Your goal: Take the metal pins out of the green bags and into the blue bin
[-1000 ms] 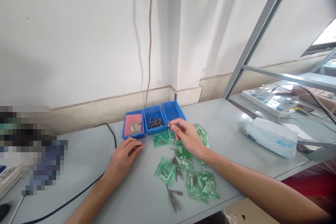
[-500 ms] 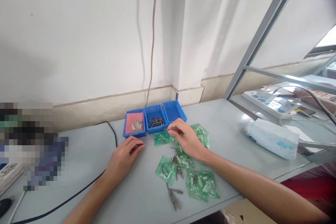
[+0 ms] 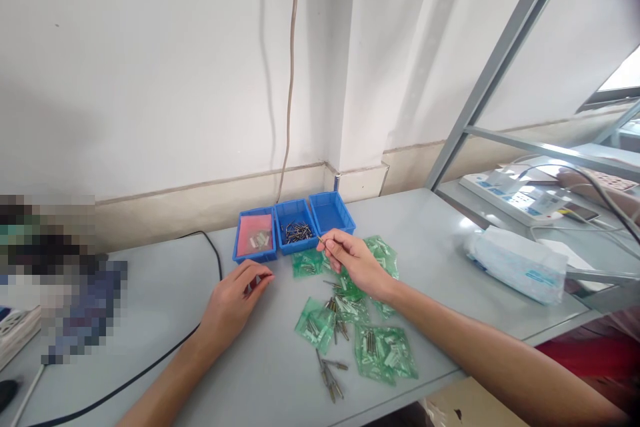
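My right hand [image 3: 353, 260] pinches a small metal pin [image 3: 321, 239] by the front edge of the middle blue bin [image 3: 295, 249], which holds many dark metal pins. On the grey table, my left hand [image 3: 240, 293] rests with thumb and fingertips together; whatever it may hold is too small to make out. The left blue bin [image 3: 256, 257] contains a pink sheet [image 3: 249, 230] and small pale pieces. No parts show in the right blue bin [image 3: 331, 213]. Green bags of parts [image 3: 385, 353] lie below and around my right hand, with loose metal pieces [image 3: 330, 380] near them.
A black cable [image 3: 145, 370] curves over the table at the left. To the right lie a white-and-blue plastic pack [image 3: 520, 267] and a grey metal frame [image 3: 500, 47]. Power strips [image 3: 510, 200] sit beyond the frame. Another person's blurred arm and sleeve appear at far left.
My right hand has turned slightly, and the pin in its fingertips now points up toward the middle bin. My left hand is almost unmoved.
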